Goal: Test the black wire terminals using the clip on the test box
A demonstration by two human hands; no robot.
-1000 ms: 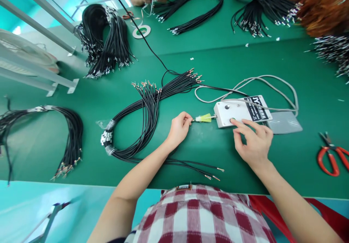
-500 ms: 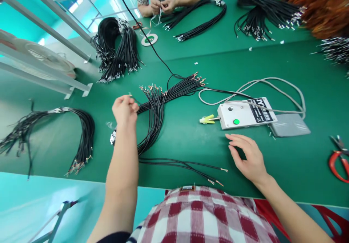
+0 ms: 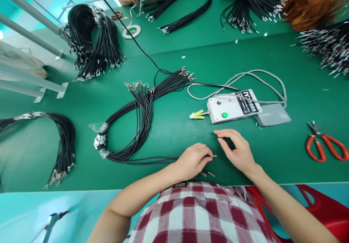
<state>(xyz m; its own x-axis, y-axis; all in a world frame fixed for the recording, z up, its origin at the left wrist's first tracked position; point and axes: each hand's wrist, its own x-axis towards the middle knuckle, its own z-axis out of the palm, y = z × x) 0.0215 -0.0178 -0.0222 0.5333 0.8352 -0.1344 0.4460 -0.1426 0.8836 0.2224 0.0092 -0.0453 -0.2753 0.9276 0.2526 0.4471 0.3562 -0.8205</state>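
Both hands at the near table edge: left hand (image 3: 192, 160) pinching a loose wire end (image 3: 213, 156), right hand (image 3: 237, 151) spread beside it; next, likely feed into the white box's (image 3: 231, 107) yellow nozzle (image 3: 196, 115).

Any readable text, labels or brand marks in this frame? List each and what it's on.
"JY": large white letters, as far as they can be read, on the black label of the white control box.
Smaller lines under it on that label: too small and blurred to read.
Nothing else in view carries text that can be made out.
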